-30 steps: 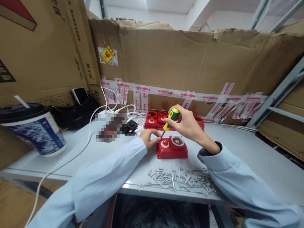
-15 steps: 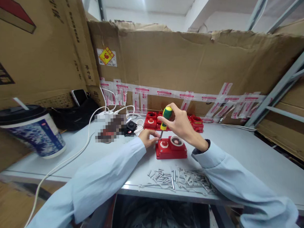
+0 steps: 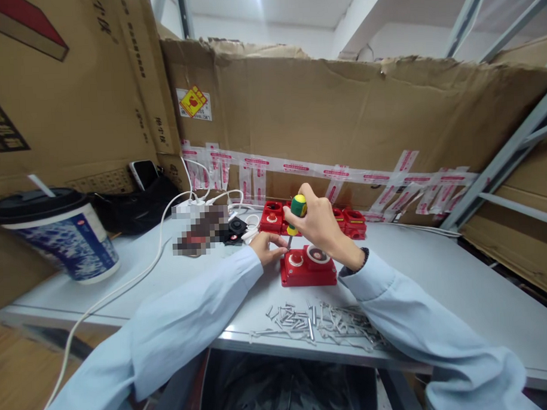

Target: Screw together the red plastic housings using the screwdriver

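A red box (image 3: 308, 277) with a red round button and a white-ringed round part on top lies on the table. My right hand (image 3: 318, 221) grips the green and yellow handle of a screwdriver (image 3: 295, 211) above it. The screwdriver points down, its tip at the box's far left corner. My left hand (image 3: 268, 248) is at that same corner, thumb and forefinger closed together beside the tip; whatever is between them is too small to make out. Nearer the table's front edge lie loose screws (image 3: 292, 317) and a tangle of small pale pieces (image 3: 347, 328).
More red boxes (image 3: 271, 218) stand in a row behind my hands. Left of them are a black square part (image 3: 235, 230), white cables and a power strip (image 3: 188, 203). A lidded paper cup (image 3: 80, 244) stands at the left. Cardboard (image 3: 297, 108) walls the back.
My right hand and the screwdriver handle have shifted slightly left, and the handle has turned a little. The tip remains at the box's corner. My left hand and the box stay in place.
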Motion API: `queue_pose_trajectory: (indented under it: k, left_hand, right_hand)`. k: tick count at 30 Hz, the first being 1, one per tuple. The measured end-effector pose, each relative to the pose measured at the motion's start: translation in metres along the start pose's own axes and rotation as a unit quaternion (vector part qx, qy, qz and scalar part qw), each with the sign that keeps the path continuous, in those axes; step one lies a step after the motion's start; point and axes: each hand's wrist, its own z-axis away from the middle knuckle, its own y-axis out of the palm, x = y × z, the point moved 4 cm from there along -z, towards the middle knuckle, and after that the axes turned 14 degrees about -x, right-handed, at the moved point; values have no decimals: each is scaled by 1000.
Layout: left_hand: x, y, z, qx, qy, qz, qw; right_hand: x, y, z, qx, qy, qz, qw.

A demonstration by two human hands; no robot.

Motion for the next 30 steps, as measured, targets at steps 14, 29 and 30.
queue_pose_trajectory:
  k: [14, 29, 30]
  left_hand:
    - [0, 0, -1, -8, 22, 26, 999]
    - [-19, -11, 3, -46, 73, 78, 993]
    - [-26, -15, 3, -65, 94, 102, 988]
  right_hand:
    - [5, -2, -8, 38, -33, 168, 985]
    - [9, -6, -11, 45, -48, 210, 976]
    - [9, -5, -12, 46, -43, 217, 974]
